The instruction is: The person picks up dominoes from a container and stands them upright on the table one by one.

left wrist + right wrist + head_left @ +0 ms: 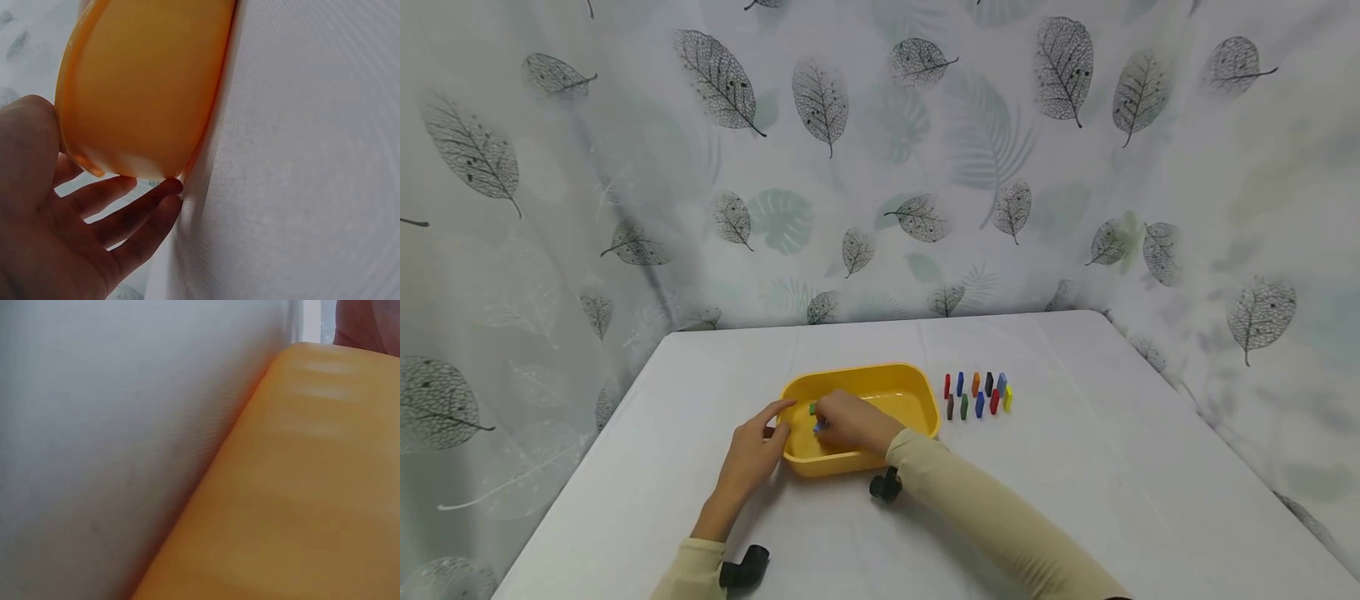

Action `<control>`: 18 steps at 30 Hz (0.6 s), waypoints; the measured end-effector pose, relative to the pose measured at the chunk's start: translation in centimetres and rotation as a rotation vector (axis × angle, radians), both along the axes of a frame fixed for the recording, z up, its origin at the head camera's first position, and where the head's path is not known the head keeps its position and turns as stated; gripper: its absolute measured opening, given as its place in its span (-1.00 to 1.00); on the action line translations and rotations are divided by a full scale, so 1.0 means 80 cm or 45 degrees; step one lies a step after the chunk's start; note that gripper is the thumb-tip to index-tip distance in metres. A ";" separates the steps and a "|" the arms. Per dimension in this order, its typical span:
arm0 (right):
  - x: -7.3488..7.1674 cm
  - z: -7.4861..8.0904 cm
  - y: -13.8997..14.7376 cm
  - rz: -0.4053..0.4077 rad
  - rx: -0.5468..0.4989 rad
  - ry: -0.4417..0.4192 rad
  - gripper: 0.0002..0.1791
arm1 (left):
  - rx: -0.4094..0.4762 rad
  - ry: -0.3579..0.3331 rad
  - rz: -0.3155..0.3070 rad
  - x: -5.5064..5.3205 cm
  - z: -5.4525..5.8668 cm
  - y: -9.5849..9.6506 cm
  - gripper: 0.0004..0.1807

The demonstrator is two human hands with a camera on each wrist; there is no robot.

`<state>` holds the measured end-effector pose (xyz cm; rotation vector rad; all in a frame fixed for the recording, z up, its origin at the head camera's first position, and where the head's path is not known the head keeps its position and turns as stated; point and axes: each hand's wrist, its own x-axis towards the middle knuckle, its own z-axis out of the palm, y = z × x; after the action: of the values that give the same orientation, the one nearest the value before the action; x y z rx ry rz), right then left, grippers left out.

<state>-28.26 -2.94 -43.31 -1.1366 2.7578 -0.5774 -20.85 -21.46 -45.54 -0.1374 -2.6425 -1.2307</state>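
A yellow plastic tray (917, 408) with rounded corners stands on the white table. At its left end my left hand (751, 450) grips the wall; the left wrist view shows the thumb side at the rim and fingertips against the outer wall. My right hand (853, 421) reaches down inside the tray, fingers curled. At its fingertips it pinches a small blue block (820, 427). Beside these fingers a green block (812, 409) shows, partly covered. The hand hides much of the tray floor. In the right wrist view only the tray's outer side (300, 487) and part of a hand appear.
Right of the tray, several thin coloured blocks stand upright in two rows, among them an orange block (975, 384) and a yellow block (1008, 398). A leaf-patterned curtain (880, 167) hangs behind the white table (1075, 467). Black wrist mounts (745, 568) sit under both forearms.
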 end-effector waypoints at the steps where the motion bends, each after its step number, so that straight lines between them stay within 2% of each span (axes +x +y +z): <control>1: 0.000 0.000 0.001 -0.006 -0.001 0.000 -0.85 | 0.000 0.000 0.001 0.000 0.000 0.000 -0.57; 11: 0.003 -0.002 0.005 -0.021 0.021 0.093 -0.82 | 0.006 -0.023 0.012 0.000 0.000 0.001 -0.57; 18: 0.008 0.001 0.012 -0.104 -0.096 0.008 -0.85 | 0.018 -0.026 0.007 0.000 0.001 0.000 -0.56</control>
<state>-27.65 -1.98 -43.21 -1.0460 2.8211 -0.6943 -20.81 -21.45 -45.49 -0.1151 -2.6491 -1.2558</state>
